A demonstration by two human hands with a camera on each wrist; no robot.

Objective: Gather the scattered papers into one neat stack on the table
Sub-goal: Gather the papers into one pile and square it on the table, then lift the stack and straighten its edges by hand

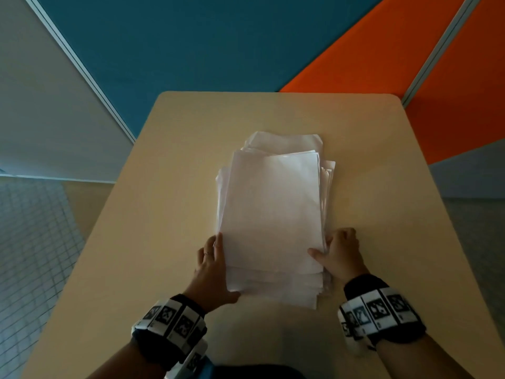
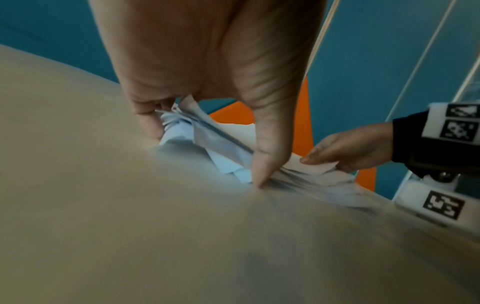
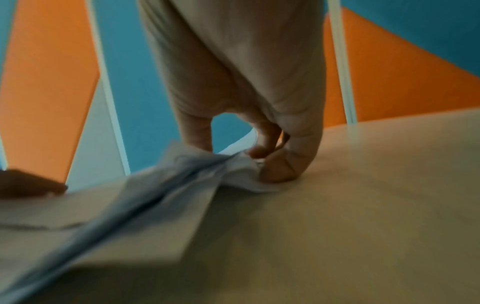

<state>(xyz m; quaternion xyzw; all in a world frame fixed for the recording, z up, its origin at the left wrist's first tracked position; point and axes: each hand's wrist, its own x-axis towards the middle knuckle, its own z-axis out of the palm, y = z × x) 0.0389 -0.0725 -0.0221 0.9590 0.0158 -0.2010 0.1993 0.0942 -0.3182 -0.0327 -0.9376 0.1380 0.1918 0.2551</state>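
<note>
A stack of white papers (image 1: 273,209) lies in the middle of the beige table (image 1: 164,187), its sheets slightly offset at the far and right edges. My left hand (image 1: 214,269) lies along the stack's near left edge, fingers straight against the side and thumb at the near corner. In the left wrist view the left thumb (image 2: 262,164) touches the table beside the papers (image 2: 223,150). My right hand (image 1: 340,255) pinches the near right edge, with its thumb on the top sheet and its fingers curled beside the papers (image 3: 161,195).
Blue (image 1: 191,50) and orange (image 1: 382,64) partition panels stand behind the table's far edge. A tiled floor (image 1: 27,242) shows past the left edge. Bare tabletop (image 3: 363,205) surrounds the stack on all sides.
</note>
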